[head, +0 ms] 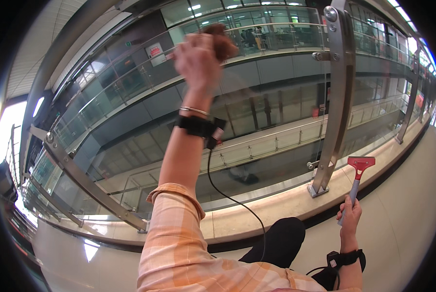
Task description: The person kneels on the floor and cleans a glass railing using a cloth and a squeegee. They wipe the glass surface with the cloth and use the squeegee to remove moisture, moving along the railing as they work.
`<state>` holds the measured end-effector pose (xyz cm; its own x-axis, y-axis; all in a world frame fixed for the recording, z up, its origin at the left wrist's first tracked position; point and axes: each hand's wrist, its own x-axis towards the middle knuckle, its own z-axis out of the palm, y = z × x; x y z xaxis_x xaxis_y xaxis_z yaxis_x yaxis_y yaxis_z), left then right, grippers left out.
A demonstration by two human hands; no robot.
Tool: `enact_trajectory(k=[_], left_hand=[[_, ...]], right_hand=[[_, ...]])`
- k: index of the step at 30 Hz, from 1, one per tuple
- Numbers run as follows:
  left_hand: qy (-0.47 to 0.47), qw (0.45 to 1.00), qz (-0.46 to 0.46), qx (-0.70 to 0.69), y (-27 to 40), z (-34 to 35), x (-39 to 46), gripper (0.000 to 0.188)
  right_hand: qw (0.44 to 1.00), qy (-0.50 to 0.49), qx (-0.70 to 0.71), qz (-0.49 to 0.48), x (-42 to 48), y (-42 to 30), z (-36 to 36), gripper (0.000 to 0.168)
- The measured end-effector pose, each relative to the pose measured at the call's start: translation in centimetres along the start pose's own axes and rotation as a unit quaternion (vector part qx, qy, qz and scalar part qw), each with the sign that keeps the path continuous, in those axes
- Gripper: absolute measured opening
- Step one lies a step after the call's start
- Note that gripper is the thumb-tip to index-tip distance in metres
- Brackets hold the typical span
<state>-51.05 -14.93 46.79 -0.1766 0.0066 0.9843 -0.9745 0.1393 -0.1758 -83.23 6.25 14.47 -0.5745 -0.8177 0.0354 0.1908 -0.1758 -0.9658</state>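
My left hand (199, 64) is stretched up before the glass balustrade panel (269, 113), blurred by motion. Its fingers are closed around a bunched brown cloth (225, 46); whether the cloth touches the glass is hard to tell. Low on the right, my right hand (350, 215) grips the grey handle of a scraper (361, 163). The scraper's wide red head points upward, away from my hand, near the foot of a steel post.
A steel balustrade post (336, 95) stands on the right, another post (90, 179) on the left. Along their feet runs a pale stone ledge (236, 225). A black cable (236, 200) hangs from my left wrist device. Beyond the glass lie lower walkways with railings.
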Motion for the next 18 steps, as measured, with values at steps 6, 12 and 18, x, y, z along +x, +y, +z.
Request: enact_trajectory(k=[6, 12, 18], left_hand=[[-0.117, 0.962, 0.175, -0.174, 7.8, 3.7, -3.9, 0.033], [0.125, 0.986, -0.065, -0.087, 6.3, 4.4, 6.2, 0.047], [-0.024, 0.987, 0.101, -0.126, 15.6, 7.1, 2.4, 0.018]], right_hand=[[1.000, 0.011, -0.012, -0.002, 0.0, -1.3, -0.9, 0.022], [0.999, 0.032, -0.012, -0.003, 0.8, -1.1, -2.8, 0.024], [0.997, 0.069, -0.023, 0.002, 2.6, -0.6, -5.2, 0.025]])
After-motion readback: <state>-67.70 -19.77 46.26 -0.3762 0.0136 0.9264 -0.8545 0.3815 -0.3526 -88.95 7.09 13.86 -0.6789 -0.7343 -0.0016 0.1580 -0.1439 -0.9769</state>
